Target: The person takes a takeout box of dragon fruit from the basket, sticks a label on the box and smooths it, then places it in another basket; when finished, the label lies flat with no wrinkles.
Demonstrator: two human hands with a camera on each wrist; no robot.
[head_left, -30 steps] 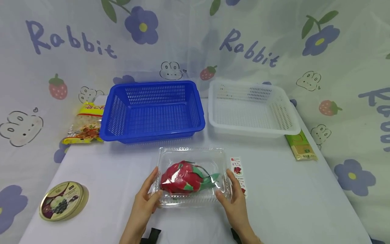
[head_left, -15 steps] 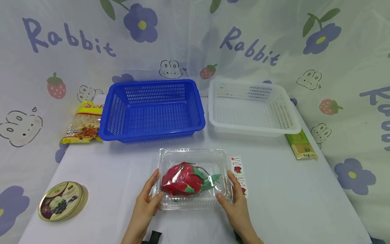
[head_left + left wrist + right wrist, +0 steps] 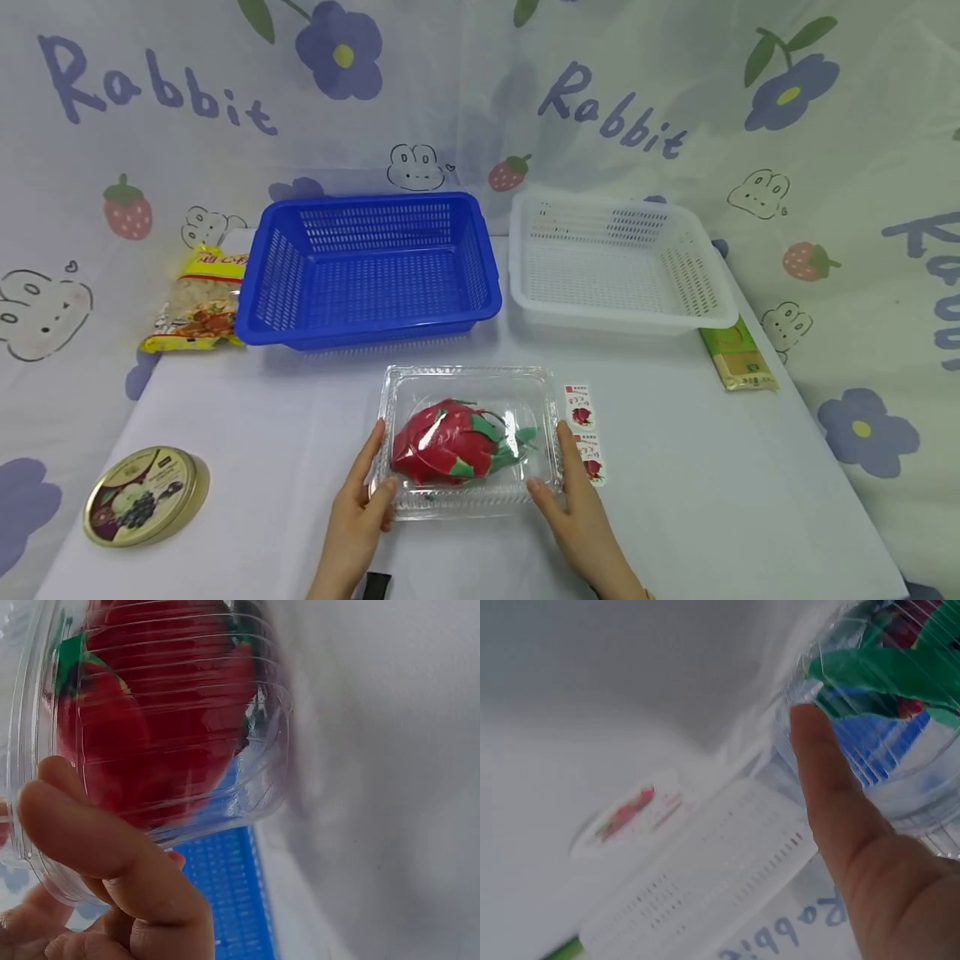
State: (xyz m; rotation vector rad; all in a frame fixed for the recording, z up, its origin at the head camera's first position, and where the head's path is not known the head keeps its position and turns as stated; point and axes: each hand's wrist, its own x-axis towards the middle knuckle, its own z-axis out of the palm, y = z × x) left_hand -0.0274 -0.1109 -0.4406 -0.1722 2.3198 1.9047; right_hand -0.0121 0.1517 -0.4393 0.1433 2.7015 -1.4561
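A clear plastic clamshell box (image 3: 517,387) with a red, green-leaved dragon fruit (image 3: 442,442) inside sits in front of me, its lid down. My left hand (image 3: 356,508) grips its left side, thumb at the front corner. On the opposite side my right hand (image 3: 573,517) holds the box between thumb and fingers. The left wrist view shows the ribbed box wall close up, with the fruit behind it and left-hand fingers (image 3: 97,840) at the rim. A strip of stickers (image 3: 582,407) printed with a red fruit lies just right of the box.
Behind the box stand a blue basket (image 3: 367,329) and a white basket (image 3: 622,317). A yellow food bag (image 3: 198,300) lies beside the blue one. A green-and-tan packet (image 3: 738,358) lies near the table's right edge. At the left is a round gold tin (image 3: 142,496).
The head view has shifted slightly, so the scene drifts a little to the left. Both hands keep their hold on the box, which stays nearly in place.
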